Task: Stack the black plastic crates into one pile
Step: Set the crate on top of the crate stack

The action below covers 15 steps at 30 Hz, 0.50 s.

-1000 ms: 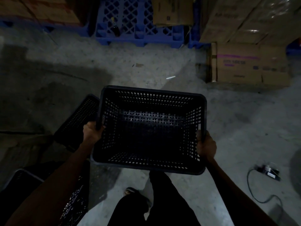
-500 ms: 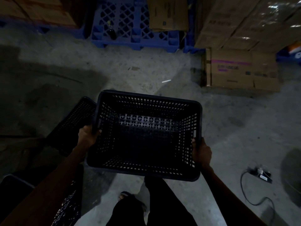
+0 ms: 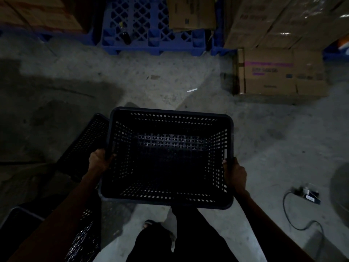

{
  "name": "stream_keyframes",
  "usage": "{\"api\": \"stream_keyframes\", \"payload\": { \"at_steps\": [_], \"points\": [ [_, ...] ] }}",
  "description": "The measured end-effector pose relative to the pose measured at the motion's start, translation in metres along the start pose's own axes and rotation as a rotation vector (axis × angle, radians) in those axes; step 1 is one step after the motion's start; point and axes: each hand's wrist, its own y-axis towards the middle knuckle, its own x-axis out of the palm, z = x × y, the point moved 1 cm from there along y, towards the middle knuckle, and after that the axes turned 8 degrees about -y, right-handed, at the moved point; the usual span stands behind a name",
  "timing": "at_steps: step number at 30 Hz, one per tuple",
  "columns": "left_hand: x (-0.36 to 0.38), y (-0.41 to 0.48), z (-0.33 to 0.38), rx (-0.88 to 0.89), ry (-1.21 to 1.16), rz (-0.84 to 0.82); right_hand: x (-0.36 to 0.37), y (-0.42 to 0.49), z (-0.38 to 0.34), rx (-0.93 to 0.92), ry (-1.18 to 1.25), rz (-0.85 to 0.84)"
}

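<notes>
Head view: a black crate (image 3: 170, 157) is held upright above the floor, gripped at its short sides by the left hand (image 3: 99, 160) and right hand (image 3: 235, 173); another crate (image 3: 83, 146) lies tilted just left, nearer the left hand.

A black perforated plastic crate (image 3: 170, 157) sits in the centre, open side up, between the left hand (image 3: 99, 160) on its left rim and the right hand (image 3: 235, 173) on its right rim. A second black perforated crate (image 3: 83, 146) lies behind its left side. A brown cardboard box (image 3: 279, 72) stands far right, a blue plastic pallet (image 3: 153, 25) beyond, and a grey cable with plug (image 3: 302, 205) lies right.
</notes>
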Motion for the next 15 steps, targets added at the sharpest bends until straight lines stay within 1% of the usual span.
{"api": "stream_keyframes", "payload": {
  "at_steps": [4, 7, 8, 9, 11, 13, 15],
  "points": [
    [0.007, -0.008, 0.003, 0.05, 0.055, 0.038, 0.011, -0.005, -0.001, -0.002, 0.019, 0.159],
    [0.012, -0.016, 0.006, 0.056, 0.026, 0.069, 0.008, -0.007, -0.007, -0.021, 0.055, 0.153],
    [0.013, -0.02, 0.008, 0.115, -0.007, 0.106, 0.007, -0.009, -0.008, -0.047, 0.071, 0.157],
    [0.013, -0.022, 0.011, 0.214, -0.03, 0.163, 0.003, -0.009, -0.01, -0.113, 0.065, 0.202],
    [0.014, -0.026, 0.013, 0.414, 0.005, 0.234, 0.002, -0.013, -0.012, -0.288, 0.028, 0.285],
    [0.017, -0.027, 0.008, 0.536, 0.08, 0.203, 0.006, -0.014, -0.01, -0.412, -0.028, 0.28],
    [0.017, -0.022, 0.002, 0.583, 0.135, 0.161, 0.01, -0.01, -0.011, -0.457, -0.07, 0.253]
  ]
}}
